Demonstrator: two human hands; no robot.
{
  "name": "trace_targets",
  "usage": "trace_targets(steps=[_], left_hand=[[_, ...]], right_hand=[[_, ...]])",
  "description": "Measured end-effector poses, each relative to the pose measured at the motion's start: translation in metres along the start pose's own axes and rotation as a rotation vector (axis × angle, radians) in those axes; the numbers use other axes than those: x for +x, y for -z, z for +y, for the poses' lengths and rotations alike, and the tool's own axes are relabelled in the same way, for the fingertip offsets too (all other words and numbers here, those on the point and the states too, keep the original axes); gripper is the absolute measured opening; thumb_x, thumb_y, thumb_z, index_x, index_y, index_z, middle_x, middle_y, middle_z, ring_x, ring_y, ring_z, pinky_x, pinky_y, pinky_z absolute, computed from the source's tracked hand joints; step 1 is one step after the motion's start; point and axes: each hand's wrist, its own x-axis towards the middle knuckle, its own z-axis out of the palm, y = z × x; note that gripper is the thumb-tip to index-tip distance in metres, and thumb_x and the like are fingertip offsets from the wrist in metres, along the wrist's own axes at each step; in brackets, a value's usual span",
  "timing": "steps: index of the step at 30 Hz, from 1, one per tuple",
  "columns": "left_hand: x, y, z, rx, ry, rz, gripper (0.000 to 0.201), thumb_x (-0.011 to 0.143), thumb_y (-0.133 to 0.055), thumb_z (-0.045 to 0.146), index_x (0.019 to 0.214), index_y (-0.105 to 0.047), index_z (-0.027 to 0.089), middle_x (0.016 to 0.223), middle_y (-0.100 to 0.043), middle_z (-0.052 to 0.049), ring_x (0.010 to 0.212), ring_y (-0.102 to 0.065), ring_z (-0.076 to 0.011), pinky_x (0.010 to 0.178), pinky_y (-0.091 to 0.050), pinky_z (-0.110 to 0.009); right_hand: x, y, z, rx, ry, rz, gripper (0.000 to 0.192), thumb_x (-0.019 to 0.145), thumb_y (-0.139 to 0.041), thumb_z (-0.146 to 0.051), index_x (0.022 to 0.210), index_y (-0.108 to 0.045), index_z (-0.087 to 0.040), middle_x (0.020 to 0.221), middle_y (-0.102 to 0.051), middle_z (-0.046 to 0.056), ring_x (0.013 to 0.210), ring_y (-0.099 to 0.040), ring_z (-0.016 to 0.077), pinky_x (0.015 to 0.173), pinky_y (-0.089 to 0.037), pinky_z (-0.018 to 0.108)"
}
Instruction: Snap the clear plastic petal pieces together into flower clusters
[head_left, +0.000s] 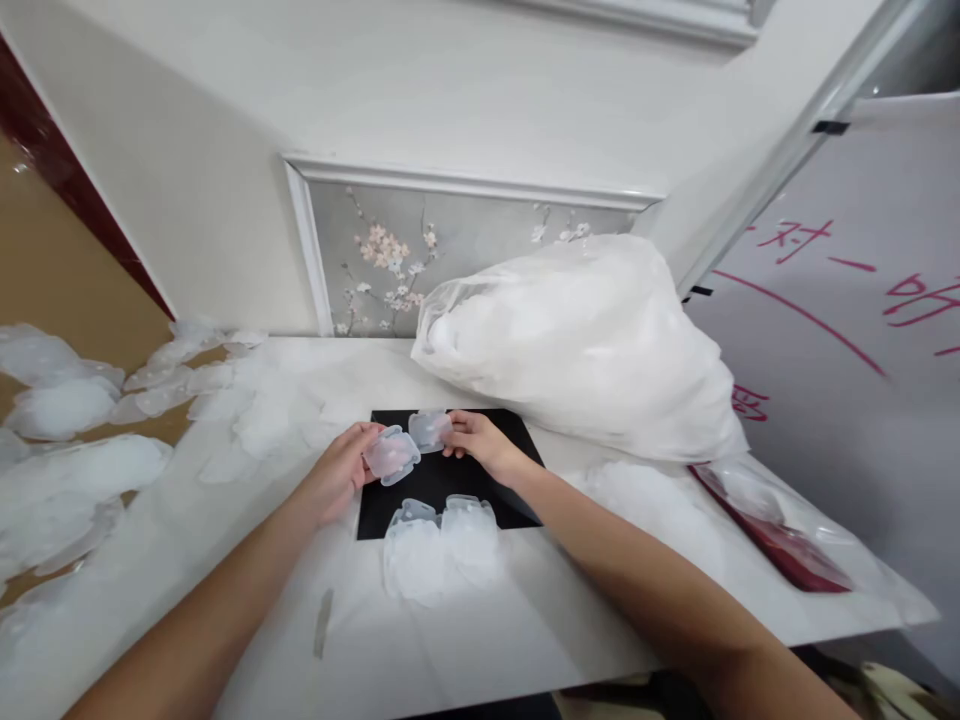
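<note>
My left hand (339,472) grips one half of a small clear plastic hinged case (391,455) above a black mat (517,435). My right hand (480,442) pinches the other half of the case (430,430), and the two halves are spread apart. In front of my hands a second clear case (442,535) lies opened flat, partly on the mat's near edge and partly on the white table (525,620).
A large clear plastic bag (592,340) full of white pieces lies at the back right. Several loose clear plastic pieces (247,410) spread over the table's left side and beyond. A red flat object in plastic wrap (780,540) lies right. A whiteboard (862,330) with red writing stands at the right.
</note>
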Motion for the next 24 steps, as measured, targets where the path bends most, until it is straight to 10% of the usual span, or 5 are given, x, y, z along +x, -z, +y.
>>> trace_targets(steps=[7,24], left_hand=[[-0.004,-0.006,0.0,0.061,0.078,-0.135,0.044,0.064,-0.074,0.017,0.106,-0.062,0.021,0.103,-0.075,-0.005,0.101,-0.07,-0.0227,0.098,-0.05,-0.038],[-0.001,-0.001,0.005,0.133,0.079,-0.172,0.062,0.057,-0.073,0.019,0.117,-0.059,0.021,0.107,-0.074,-0.007,0.106,-0.068,-0.0273,0.095,-0.05,-0.04]], right_hand=[[-0.021,0.011,-0.009,0.134,0.01,-0.015,0.03,0.074,-0.074,-0.043,0.088,-0.069,-0.018,0.079,-0.069,0.001,0.076,-0.063,0.0151,0.073,-0.049,0.028],[-0.02,0.013,-0.004,0.559,-0.177,-0.047,0.035,0.062,-0.085,-0.024,0.09,-0.066,-0.019,0.086,-0.069,0.001,0.077,-0.067,0.0147,0.076,-0.055,0.029]])
